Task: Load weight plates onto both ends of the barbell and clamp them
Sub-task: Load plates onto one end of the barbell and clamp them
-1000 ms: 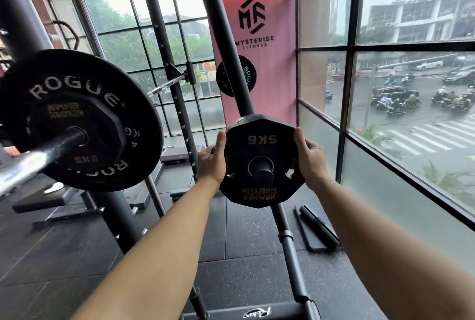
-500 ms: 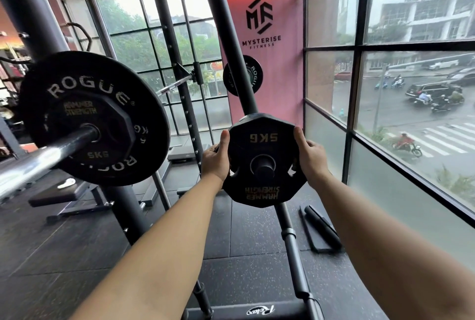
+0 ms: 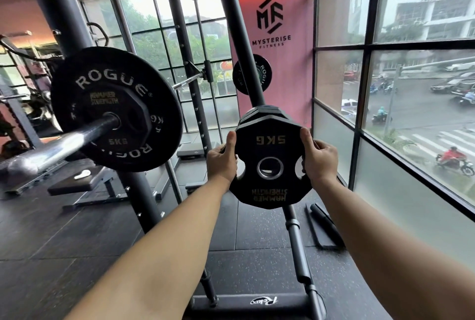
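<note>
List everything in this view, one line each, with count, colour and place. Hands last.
Held 5 kg plate: one, black with gold lettering, centre, between both hands.
Stored plates: a stack, count unclear, black, just behind the held plate.
Barbell: one, chrome, left, across the rack.
Rogue plate: one, black with white lettering, on the barbell's near end.
Small 5 kg plate: one, black, outside the Rogue plate, same sleeve.
Far Rogue plate: one, black, behind the slanted post.
Rack posts: several, dark grey.
Bench: one, black, lower left.
Banner: one, pink, back wall.
Left hand: grips the held plate's left edge.
Right hand: grips its right edge.
</note>
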